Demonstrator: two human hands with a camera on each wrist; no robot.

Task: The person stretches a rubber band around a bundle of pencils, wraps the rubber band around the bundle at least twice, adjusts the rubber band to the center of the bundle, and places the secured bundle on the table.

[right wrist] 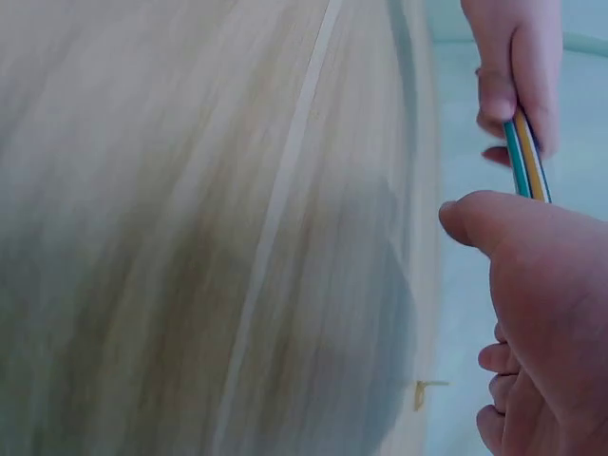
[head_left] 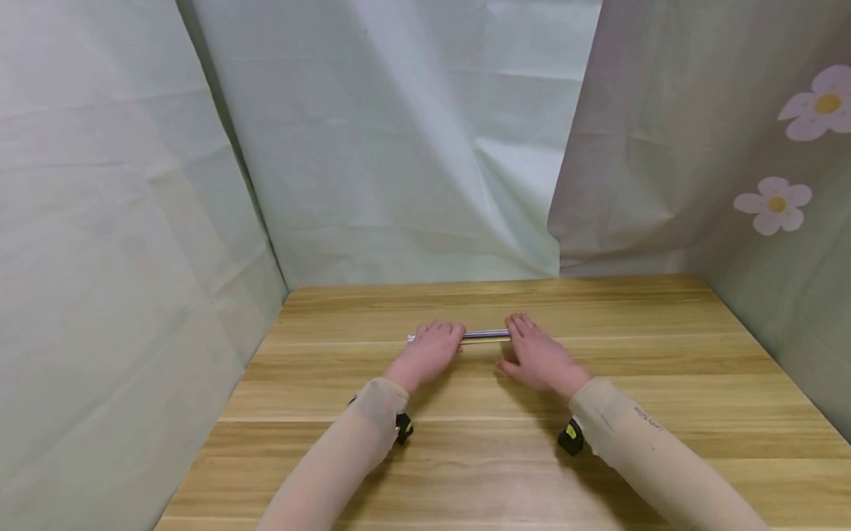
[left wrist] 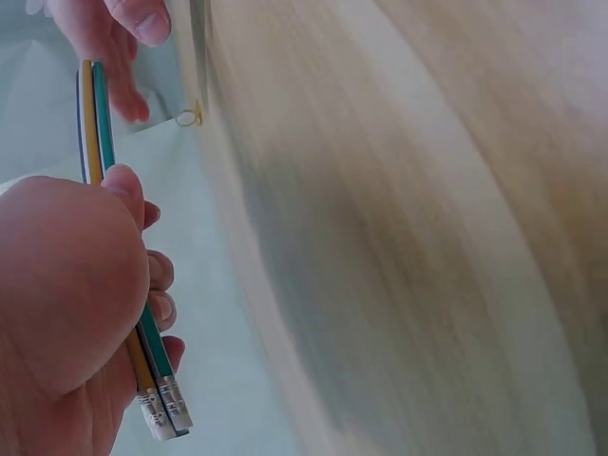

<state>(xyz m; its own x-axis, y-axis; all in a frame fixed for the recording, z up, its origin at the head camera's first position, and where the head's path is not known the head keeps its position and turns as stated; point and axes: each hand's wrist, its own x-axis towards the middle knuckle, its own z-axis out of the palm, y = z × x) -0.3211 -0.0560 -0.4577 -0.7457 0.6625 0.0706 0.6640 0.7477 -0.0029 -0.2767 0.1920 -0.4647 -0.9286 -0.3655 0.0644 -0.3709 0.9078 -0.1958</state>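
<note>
A bundle of pencils [head_left: 485, 335] lies crosswise in front of me, at the far part of the wooden table. Teal, orange and dark-and-white barrels [left wrist: 104, 133] show, with silver eraser ends [left wrist: 165, 407] at the left. My left hand [head_left: 433, 351] grips the bundle near those eraser ends, its fingers and thumb wrapped round the barrels. At the opposite end is my right hand [head_left: 534, 356], fingers extended beside the pencil tips and thumb held apart. The right palm [right wrist: 560, 294] hides part of the bundle in the right wrist view.
A small yellow loop [left wrist: 189, 118] shows near the table's edge in both wrist views. The wood-grain table [head_left: 494, 470] is bounded by pale cloth walls [head_left: 404, 138], with printed flowers [head_left: 827, 103] on the right one. Both wrists wear a small black device [head_left: 571, 437].
</note>
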